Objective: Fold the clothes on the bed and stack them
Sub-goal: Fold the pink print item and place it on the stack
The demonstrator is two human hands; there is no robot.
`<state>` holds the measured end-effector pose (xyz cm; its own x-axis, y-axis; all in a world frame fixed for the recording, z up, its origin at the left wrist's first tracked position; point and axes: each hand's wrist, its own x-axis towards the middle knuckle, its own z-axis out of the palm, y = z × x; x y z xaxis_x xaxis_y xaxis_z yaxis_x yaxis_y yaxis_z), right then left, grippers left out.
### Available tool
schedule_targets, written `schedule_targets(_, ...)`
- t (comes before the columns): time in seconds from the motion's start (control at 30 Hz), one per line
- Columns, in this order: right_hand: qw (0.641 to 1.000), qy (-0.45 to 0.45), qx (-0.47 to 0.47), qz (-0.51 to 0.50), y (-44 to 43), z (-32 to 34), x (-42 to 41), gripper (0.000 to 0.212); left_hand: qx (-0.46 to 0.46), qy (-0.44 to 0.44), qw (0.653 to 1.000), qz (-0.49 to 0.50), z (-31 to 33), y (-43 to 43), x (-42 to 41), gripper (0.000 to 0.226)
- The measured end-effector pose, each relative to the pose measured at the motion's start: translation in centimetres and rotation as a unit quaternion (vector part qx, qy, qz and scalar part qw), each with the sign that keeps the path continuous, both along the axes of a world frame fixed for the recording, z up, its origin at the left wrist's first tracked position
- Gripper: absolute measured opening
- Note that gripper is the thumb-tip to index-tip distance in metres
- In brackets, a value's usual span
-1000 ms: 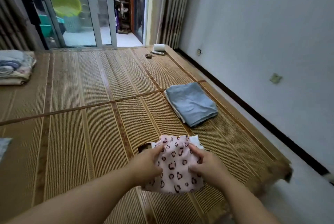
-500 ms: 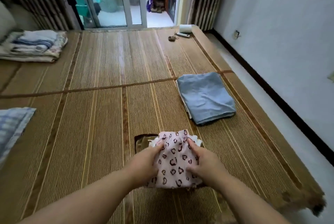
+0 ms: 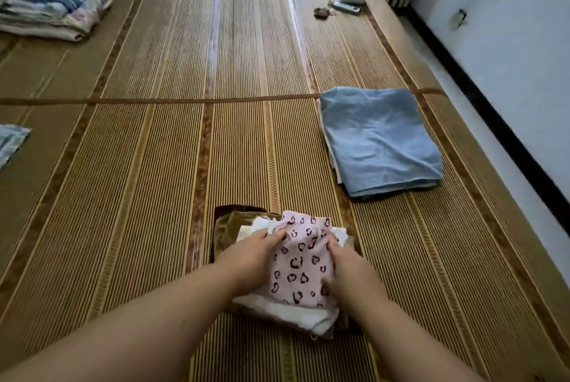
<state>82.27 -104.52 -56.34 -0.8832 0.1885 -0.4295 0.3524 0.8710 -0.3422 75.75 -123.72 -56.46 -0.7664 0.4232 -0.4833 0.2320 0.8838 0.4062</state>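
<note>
Two bare hands hold a folded pink cloth (image 3: 300, 264) with dark heart prints, lying on top of a small stack (image 3: 287, 313) of white and brown clothes near the front edge of the bed (image 3: 138, 196). The left hand (image 3: 251, 259) grasps its left side, the right hand (image 3: 347, 270) its right side, fingers (image 3: 334, 244) curled on the fabric. A folded blue cloth (image 3: 379, 141) lies further back on the right, well apart. Another folded pile (image 3: 52, 8) sits far left.
</note>
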Motion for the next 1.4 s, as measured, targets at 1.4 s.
schedule_targets(1.4, 0.796, -0.054, -0.438, -0.414, 4.4, -13.8, 0.8, 0.085, 0.288, -0.29, 0.792, 0.453, -13.8, -4.7, -3.3, 0.08)
